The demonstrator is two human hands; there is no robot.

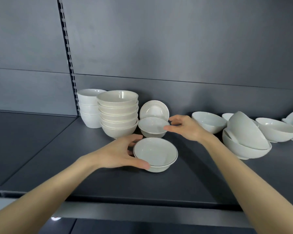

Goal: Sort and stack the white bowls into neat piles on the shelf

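A small white bowl with a dark rim line (156,153) sits near the middle of the dark shelf (193,179). My left hand (118,152) grips its left side, thumb at the near rim and fingers round the far rim. Just behind it stands a second rimmed bowl (150,125). My right hand (186,126) touches that bowl's right rim with thumb and spread fingers. A third rimmed bowl (154,108) leans on edge against the back wall.
A stack of several cream bowls (118,114) stands left of the rimmed bowls, with a stack of three white cups (88,108) behind it. At the right lie loose white bowls (208,121), a tilted pile (243,137) and more bowls (276,129).
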